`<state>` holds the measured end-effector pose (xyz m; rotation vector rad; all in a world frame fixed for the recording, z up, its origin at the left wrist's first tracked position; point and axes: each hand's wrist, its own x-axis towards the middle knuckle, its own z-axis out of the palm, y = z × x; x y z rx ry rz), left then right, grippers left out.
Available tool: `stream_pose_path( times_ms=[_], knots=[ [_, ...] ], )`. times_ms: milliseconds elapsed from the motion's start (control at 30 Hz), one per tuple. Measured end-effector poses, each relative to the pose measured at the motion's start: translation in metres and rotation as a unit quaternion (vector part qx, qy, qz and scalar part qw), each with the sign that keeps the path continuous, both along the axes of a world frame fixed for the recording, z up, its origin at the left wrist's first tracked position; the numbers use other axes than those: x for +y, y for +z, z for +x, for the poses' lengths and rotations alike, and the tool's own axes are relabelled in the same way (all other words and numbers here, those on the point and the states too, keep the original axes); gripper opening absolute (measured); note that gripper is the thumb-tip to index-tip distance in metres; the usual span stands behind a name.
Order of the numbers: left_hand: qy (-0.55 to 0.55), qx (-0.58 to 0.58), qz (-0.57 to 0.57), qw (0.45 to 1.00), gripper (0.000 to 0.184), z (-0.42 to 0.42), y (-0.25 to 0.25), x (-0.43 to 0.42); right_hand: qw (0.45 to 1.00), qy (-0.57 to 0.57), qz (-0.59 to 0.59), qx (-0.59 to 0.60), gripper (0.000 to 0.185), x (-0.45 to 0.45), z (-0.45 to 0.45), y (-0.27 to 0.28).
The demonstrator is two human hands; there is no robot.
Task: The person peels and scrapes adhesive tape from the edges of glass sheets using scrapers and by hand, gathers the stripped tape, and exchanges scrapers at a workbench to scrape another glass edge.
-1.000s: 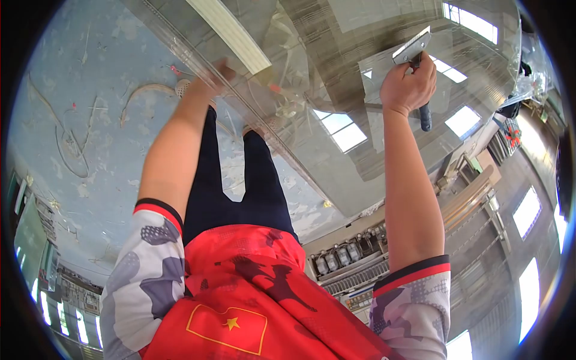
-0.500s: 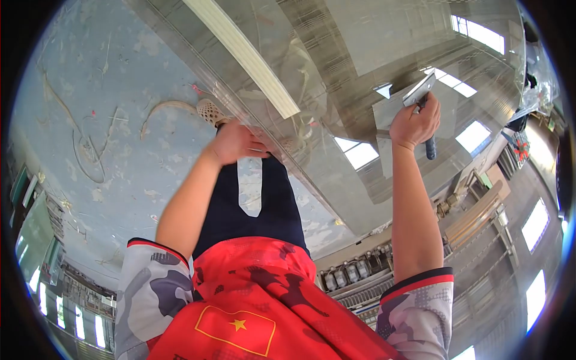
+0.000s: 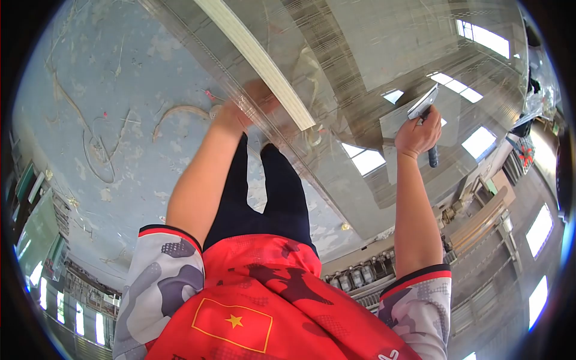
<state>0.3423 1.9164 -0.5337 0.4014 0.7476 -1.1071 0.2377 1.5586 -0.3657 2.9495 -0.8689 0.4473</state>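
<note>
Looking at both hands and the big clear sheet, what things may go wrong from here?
The left hand, blurred, seems to show through the clear sheet near its edge; that edge might cut or scrape the skin.
The right hand grips a scraper over the sheet; a tilted blade could perhaps scratch the surface.
A loose curved strip lies on the floor near the feet and might trip the person.

Your red shirt, at six o'clock, bears a yellow star in a yellow-outlined rectangle and a cut-off white mark.
</note>
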Motion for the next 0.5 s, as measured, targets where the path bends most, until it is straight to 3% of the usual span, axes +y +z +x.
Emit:
stream_pose_path(
  times_ms=[33, 100, 233, 333, 367, 400, 467, 500],
  knots=[
    [-0.067, -0.06, 0.104, 0.99, 0.039, 0.018, -0.019, 0.006, 1.0, 0.001, -0.006, -0.002, 0.032, 0.001, 0.0, 0.0],
    [-0.081, -0.131, 0.181, 0.971, 0.041, 0.055, -0.059, 0.026, 1.0, 0.001, -0.002, 0.0, 0.033, 0.002, -0.001, 0.002],
    [0.018, -0.128, 0.191, 0.973, 0.046, 0.12, -0.119, 0.082, 1.0, 0.003, 0.002, -0.007, 0.035, 0.002, 0.002, 0.003],
    [0.046, -0.116, 0.114, 0.986, 0.05, 0.135, -0.128, 0.108, 1.0, 0.01, -0.002, -0.007, 0.034, 0.0, -0.001, 0.004],
    [0.038, -0.126, 0.073, 0.989, 0.052, 0.132, -0.126, 0.114, 1.0, 0.012, -0.003, -0.009, 0.032, 0.0, -0.001, 0.005],
    [0.06, 0.041, 0.125, 0.99, 0.061, 0.125, -0.082, 0.106, 1.0, 0.01, -0.001, -0.007, 0.031, 0.0, -0.001, 0.005],
    [0.011, 0.029, 0.076, 0.997, 0.083, 0.105, -0.019, 0.094, 1.0, 0.008, 0.001, -0.001, 0.029, 0.001, 0.002, 0.008],
    [-0.01, 0.025, -0.022, 0.999, 0.093, 0.094, 0.008, 0.089, 1.0, 0.005, 0.0, 0.003, 0.027, 0.002, 0.003, 0.01]
  ],
)
